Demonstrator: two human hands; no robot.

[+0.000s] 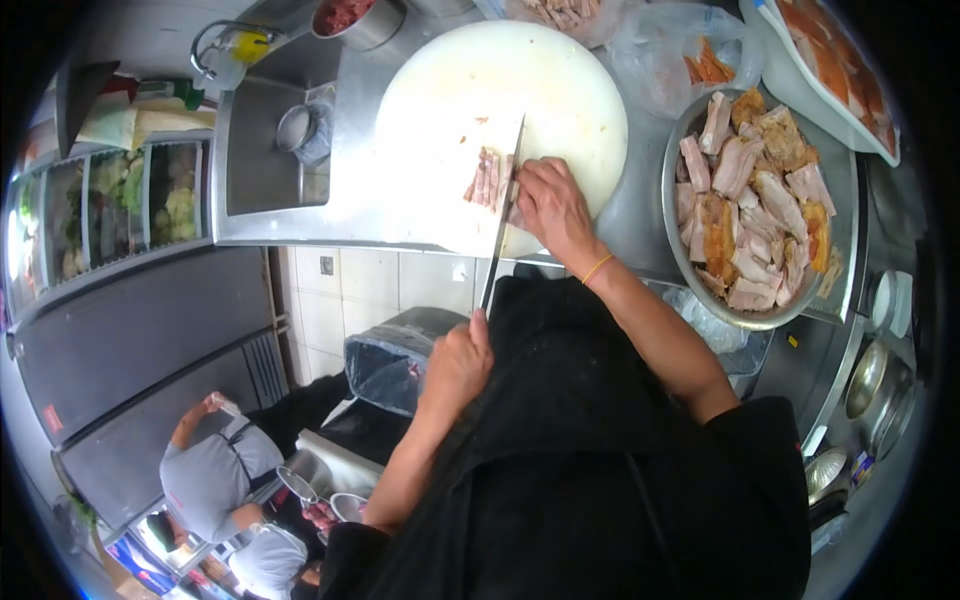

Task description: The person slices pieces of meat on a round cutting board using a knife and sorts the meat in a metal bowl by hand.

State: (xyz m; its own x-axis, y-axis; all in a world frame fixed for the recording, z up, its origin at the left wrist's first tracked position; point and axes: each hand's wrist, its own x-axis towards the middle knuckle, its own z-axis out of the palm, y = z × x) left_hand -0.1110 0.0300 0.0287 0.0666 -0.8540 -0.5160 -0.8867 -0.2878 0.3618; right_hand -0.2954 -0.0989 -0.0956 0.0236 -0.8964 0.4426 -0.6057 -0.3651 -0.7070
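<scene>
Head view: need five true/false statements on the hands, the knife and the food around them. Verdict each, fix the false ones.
1. The left hand grips the long metal knife. True.
2. The right hand wears a blue rubber glove. False: it is bare, with a thin yellow band at the wrist.
3. Narrow slices of pale meat lie on the round white cutting board. True.
4. The round metal bowl holds only whole eggs. False: it holds pale and browned meat chunks.
5. Green vegetables sit in compartments at the view's left. True.
</scene>
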